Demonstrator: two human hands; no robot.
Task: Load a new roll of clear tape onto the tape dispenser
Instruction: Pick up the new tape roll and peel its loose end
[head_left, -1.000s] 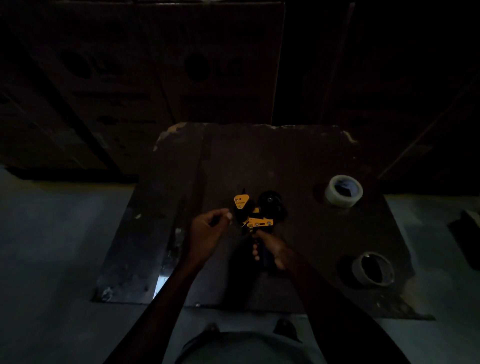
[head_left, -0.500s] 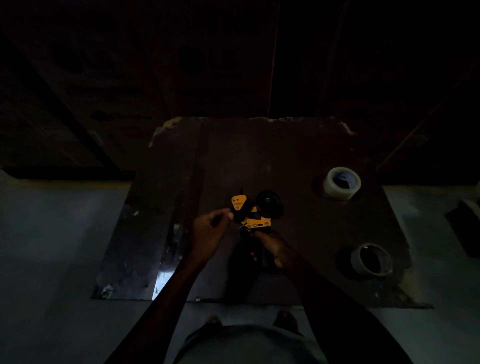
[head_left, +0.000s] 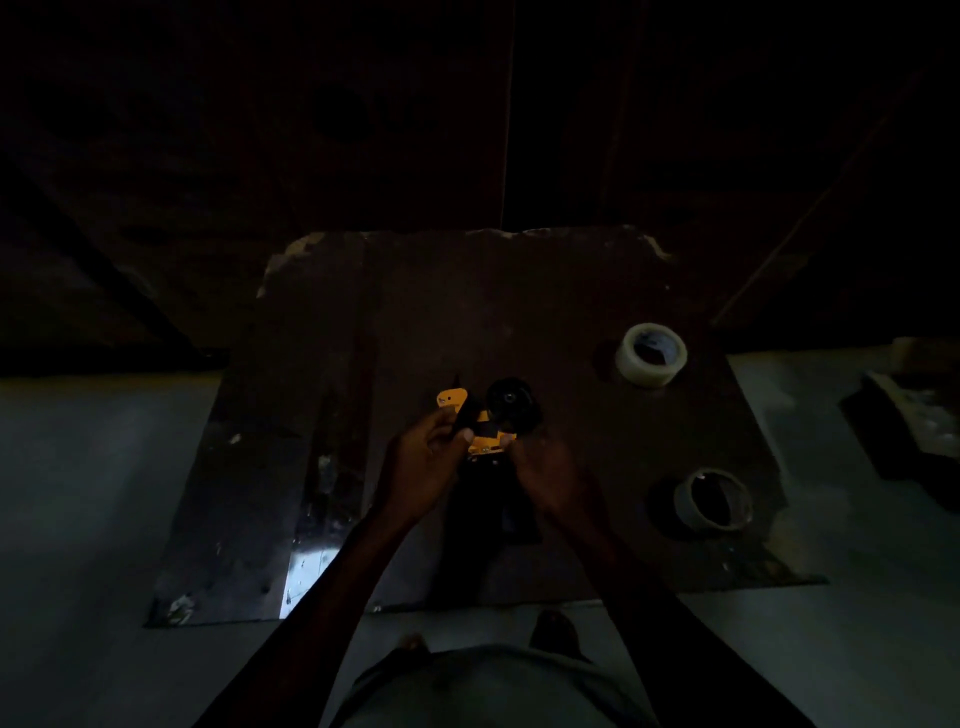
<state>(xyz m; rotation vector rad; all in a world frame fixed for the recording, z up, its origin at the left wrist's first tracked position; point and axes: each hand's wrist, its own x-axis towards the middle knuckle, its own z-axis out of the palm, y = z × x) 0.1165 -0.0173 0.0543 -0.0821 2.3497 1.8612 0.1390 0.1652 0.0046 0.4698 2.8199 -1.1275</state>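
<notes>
The scene is very dim. A yellow and black tape dispenser (head_left: 485, 418) is held above the middle of a dark board (head_left: 519, 322); its black hub has no roll on it. My right hand (head_left: 545, 475) grips the dispenser's handle from below. My left hand (head_left: 423, 460) pinches the dispenser's front part near the yellow flap. A full roll of clear tape (head_left: 651, 354) lies flat on the board at the far right. A thinner, nearly spent roll (head_left: 712, 500) lies nearer, also on the right.
The board lies on a pale floor (head_left: 104, 493). Dark stacked cardboard fills the background. A dark object (head_left: 904, 415) sits on the floor at the right edge. My feet (head_left: 553, 626) show just below the board's near edge.
My left hand has moved right and closed on the dispenser's front, which it was beside before. The right hand keeps its hold on the handle.
</notes>
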